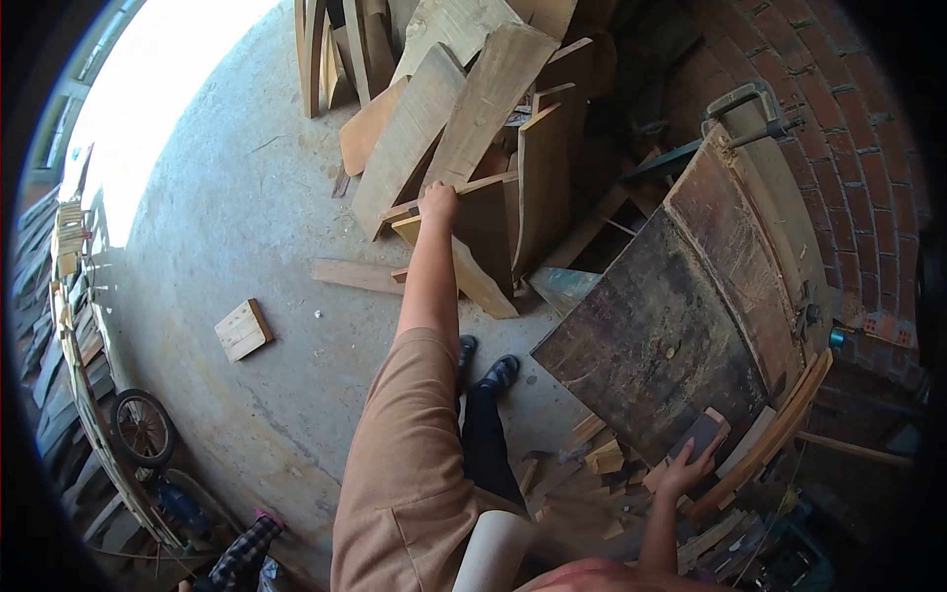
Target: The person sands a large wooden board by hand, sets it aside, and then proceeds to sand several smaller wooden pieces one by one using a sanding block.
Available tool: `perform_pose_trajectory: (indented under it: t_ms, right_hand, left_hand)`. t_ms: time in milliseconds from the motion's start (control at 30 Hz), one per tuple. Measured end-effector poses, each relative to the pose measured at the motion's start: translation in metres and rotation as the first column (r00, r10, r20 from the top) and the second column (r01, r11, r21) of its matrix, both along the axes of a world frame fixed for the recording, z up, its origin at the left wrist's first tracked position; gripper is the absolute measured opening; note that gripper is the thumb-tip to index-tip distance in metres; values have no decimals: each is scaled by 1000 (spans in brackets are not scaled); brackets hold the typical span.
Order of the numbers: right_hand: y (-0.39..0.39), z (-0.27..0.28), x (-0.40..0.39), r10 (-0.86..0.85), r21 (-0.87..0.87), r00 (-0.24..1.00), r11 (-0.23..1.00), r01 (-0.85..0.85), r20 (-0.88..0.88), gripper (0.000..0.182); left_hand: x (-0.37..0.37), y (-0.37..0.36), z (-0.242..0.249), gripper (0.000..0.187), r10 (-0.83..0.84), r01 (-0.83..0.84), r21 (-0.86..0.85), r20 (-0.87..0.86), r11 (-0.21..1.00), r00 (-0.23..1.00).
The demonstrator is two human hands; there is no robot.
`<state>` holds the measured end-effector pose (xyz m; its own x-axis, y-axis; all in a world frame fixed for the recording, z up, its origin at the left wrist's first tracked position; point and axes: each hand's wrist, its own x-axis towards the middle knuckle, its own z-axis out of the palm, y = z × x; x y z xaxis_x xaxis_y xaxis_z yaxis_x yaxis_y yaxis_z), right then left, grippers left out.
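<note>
My left hand [439, 202] reaches far forward, its fingers closed over the top edge of a wooden board [483, 185] in a leaning stack. Broad pale planks [490, 99] lean just beyond it, and a light wavy-edged board [473, 281] slants below my wrist. On the right, my right hand [683, 471] is closed around a small rectangular block [706, 434] with a dark grey face and reddish-brown edges. I cannot make out exactly what it is. It is over the near edge of a dark, dusty workbench top [661, 335].
A clamp [745, 104] sits at the bench's far end, beside a brick wall [829, 128]. Wood offcuts [604, 456] pile up below the bench. A small wood block [244, 330] and a flat strip [355, 274] lie on the concrete floor [256, 207]. A wheel [143, 427] stands left.
</note>
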<state>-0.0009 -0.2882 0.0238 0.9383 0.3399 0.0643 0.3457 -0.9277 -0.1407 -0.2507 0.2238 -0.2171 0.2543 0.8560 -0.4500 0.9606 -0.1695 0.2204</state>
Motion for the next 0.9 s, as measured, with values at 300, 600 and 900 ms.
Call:
perform_pose_trajectory:
  t_ms: [300, 600, 900]
  right_hand:
    - [1, 1, -2, -36, -10, 999, 999, 36, -13, 55]
    - [7, 0, -5, -18, 52, 999, 999, 17, 31, 54]
    - [14, 2, -12, -47, 59, 991, 997, 40, 128, 56]
  left_hand:
    - [19, -8, 37, 27, -90, 56, 89, 435, 994, 896]
    - [0, -20, 174, 29, -282, 213, 191, 502, 958, 817]
    - [-7, -47, 383, 33, -351, 100, 478, 469, 872, 810]
